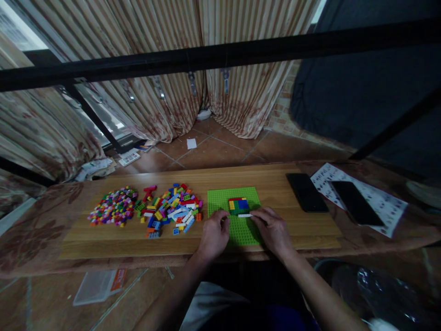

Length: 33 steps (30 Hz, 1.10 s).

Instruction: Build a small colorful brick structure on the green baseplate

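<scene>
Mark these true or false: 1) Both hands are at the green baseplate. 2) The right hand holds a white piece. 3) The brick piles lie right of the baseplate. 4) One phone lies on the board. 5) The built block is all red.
1) True: left hand and right hand rest on the baseplate.
2) True: white piece at its fingertips.
3) False: the piles lie left.
4) True: one phone; another lies on paper.
5) False: the block is red, yellow, blue, green.

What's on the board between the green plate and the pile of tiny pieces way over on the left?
In the head view, a heap of bigger mixed-colour bricks lies between the green plate and the small-piece pile, on the wooden board.
</scene>
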Motion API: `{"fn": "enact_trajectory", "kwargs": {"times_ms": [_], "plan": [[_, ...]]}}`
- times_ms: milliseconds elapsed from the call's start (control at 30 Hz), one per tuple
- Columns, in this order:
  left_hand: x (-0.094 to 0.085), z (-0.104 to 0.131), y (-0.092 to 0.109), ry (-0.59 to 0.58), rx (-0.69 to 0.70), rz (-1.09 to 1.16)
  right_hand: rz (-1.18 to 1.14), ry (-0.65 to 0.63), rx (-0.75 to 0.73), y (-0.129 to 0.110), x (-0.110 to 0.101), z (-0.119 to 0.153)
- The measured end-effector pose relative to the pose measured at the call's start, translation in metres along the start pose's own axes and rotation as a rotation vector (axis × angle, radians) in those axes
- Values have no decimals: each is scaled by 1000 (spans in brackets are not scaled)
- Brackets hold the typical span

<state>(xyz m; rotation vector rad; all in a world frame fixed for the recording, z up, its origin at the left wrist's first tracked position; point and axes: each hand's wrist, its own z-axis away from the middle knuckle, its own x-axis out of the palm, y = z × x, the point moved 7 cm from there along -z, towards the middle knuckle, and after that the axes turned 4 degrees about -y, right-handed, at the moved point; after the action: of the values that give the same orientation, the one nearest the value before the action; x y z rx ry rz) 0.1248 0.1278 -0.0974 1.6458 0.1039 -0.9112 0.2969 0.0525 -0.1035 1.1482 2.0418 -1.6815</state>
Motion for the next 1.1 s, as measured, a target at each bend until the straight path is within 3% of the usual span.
{"fn": "enact_trajectory", "kwargs": {"times_ms": [267,500,700,1100], "plan": [[12,-10,-2,-17,-77,-40,47,-2,-31,7,8,-1],[11,-13,-5,-39,-129,-51,-21,33,-29,9,6,1],[12,-14,-5,-34,-159,-100,65,27,7,12,12,-2],[13,-17,-3,2,-236,-197,-19,84,94,15,-5,0]]}}
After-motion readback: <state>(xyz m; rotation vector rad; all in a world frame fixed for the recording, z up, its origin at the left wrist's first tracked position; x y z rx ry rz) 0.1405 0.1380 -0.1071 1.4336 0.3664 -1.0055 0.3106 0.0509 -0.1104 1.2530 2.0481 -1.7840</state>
